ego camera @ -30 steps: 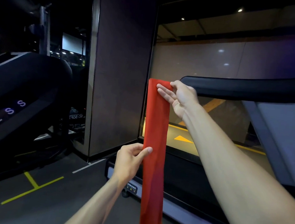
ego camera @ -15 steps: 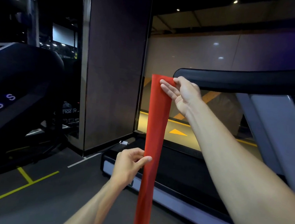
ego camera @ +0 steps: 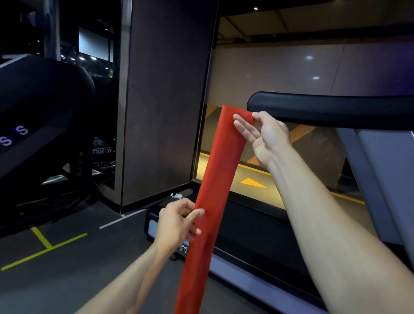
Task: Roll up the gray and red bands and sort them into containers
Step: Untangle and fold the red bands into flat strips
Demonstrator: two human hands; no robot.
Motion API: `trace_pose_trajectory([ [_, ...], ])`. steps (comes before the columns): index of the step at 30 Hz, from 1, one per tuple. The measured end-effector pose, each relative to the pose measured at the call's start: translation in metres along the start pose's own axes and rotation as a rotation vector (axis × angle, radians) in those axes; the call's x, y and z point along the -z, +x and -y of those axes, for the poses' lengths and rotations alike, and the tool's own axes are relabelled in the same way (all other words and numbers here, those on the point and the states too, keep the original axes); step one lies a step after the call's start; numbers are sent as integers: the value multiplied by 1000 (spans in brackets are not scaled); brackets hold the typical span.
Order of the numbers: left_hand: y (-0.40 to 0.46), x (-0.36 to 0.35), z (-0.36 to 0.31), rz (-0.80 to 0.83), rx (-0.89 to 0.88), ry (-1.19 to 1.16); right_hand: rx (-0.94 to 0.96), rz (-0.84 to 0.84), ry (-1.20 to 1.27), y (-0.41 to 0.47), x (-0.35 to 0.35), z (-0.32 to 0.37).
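Red band (ego camera: 220,173) hangs flat and long between the two hands, running from the right hand at its top edge down past the left hand and out of the bottom of the view. It is the only band in sight.

Largest of what surrounds the hands is the treadmill (ego camera: 256,238), to the right of and behind both hands; its dark handrail (ego camera: 342,111) passes just above the right hand, and a gray upright (ego camera: 389,177) slants down on that hand's far right. To the left of the left hand stands a dark exercise machine (ego camera: 29,116) with lit letters on its side. Behind the band, between the two machines, rises a brown pillar (ego camera: 163,103). Below the left forearm the gray floor (ego camera: 67,257) carries yellow tape lines (ego camera: 43,245).

Raised at arm's length, the right hand (ego camera: 265,139) holds the band's top corner, thumb behind the cloth and fingers laid nearly straight across its front. Lower down, the left hand (ego camera: 177,223) pinches the band's left edge between thumb and curled fingers.
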State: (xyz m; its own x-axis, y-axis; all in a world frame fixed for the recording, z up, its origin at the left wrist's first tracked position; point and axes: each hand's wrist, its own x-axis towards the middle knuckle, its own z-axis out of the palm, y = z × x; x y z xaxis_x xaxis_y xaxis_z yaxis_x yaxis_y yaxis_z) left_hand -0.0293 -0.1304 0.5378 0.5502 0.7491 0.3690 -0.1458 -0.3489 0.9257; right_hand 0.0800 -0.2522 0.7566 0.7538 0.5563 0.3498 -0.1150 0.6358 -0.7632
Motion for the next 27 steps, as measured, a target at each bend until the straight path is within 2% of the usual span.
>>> trace_pose_trajectory([
  [13,-8,-8,6,-59,71,-59,-29,54,1,-4,3,-4],
  [23,-19,-20,3,-82,44,-74,-21,50,-14,-6,5,-6],
  [27,-20,-23,6,-45,44,-81,-22,45,-34,-7,6,-6],
])
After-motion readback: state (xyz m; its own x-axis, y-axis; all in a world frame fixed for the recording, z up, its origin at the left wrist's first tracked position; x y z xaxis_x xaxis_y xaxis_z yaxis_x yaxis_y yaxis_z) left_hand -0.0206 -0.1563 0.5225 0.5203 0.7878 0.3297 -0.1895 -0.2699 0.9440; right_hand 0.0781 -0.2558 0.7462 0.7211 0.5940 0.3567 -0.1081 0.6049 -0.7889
